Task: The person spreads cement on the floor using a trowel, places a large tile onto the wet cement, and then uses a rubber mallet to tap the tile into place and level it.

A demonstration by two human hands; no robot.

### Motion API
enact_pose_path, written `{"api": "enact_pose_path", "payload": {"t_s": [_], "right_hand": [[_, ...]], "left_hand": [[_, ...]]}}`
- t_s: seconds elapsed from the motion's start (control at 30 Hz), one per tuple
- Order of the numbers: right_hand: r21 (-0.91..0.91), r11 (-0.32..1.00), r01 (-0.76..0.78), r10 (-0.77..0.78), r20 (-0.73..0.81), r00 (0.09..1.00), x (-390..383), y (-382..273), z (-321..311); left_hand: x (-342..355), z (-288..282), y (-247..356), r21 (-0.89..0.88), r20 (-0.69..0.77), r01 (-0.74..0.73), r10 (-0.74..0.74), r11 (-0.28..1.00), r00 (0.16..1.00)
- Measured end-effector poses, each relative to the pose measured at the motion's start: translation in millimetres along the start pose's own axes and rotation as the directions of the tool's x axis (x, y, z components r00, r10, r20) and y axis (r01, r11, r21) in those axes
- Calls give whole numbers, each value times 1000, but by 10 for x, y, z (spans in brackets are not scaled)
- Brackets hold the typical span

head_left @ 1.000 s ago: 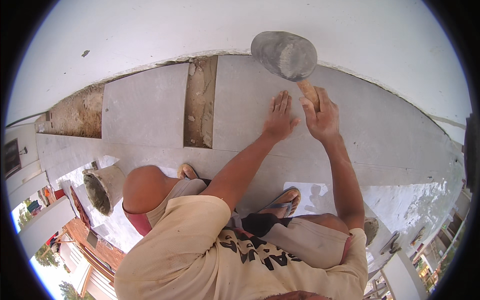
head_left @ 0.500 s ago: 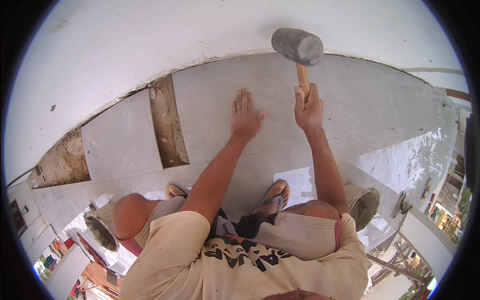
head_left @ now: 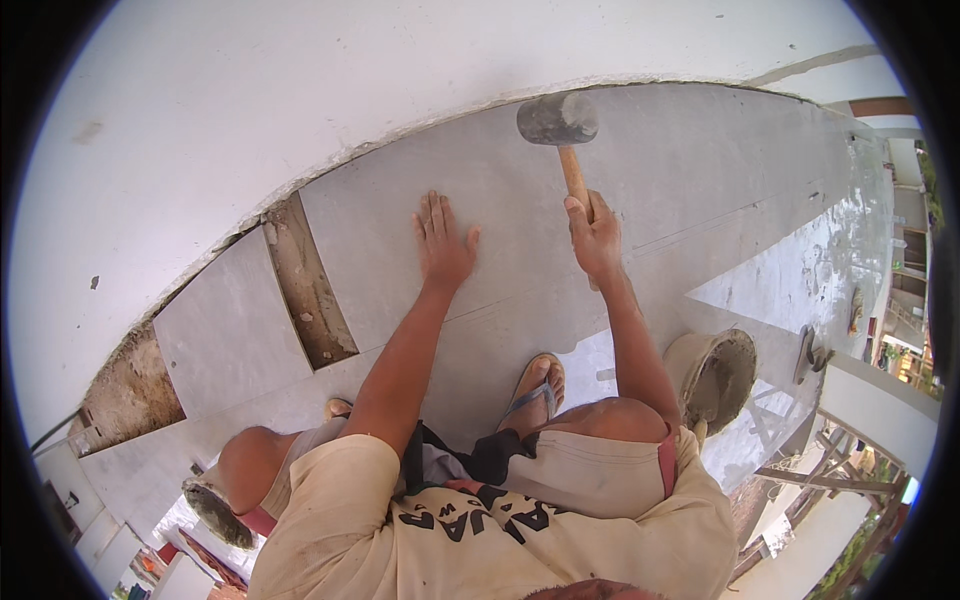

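Head view: right fingers (head_left: 599, 206) wrap the mallet (head_left: 569, 157), its head beyond them; left fingers (head_left: 437, 215) lie spread on grey tile (head_left: 510, 225). Beyond both stands a wall (head_left: 380, 90); leftward lies a gap (head_left: 312, 292), back right a bucket (head_left: 691, 354).

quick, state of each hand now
Left hand: open, palm down on a large flat grey tile.
Right hand: closed around the brown wooden handle of a dark grey cylindrical-headed mallet.

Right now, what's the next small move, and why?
Probably a light tap of the mallet on the grey tiling: the right hand grips its wooden handle, its dark head appears over the tiling, and the left hand lies palm-down, clear of it to the left.
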State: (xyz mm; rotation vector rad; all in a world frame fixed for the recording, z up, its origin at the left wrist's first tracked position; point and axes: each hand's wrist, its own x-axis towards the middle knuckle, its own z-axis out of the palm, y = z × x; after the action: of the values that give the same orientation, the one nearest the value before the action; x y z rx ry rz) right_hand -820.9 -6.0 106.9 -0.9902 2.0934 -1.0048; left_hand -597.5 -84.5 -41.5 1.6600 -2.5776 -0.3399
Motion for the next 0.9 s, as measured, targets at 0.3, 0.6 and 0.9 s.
{"api": "enact_pose_path", "payload": {"t_s": [0.3,0.6,0.9], "right_hand": [[93,970,223,-171,-392,904,-393,-81,-881],[-486,866,-116,67,-117,991,-665,1439,-373],[-361,931,-53,-23,-202,979,-1040,1119,-260]], "left_hand": [[-418,-138,716,-125,262,-365,385,923,885],[-427,-41,802,-194,242,-335,376,922,895],[-435,-44,833,-233,247,-313,368,921,897]]}}
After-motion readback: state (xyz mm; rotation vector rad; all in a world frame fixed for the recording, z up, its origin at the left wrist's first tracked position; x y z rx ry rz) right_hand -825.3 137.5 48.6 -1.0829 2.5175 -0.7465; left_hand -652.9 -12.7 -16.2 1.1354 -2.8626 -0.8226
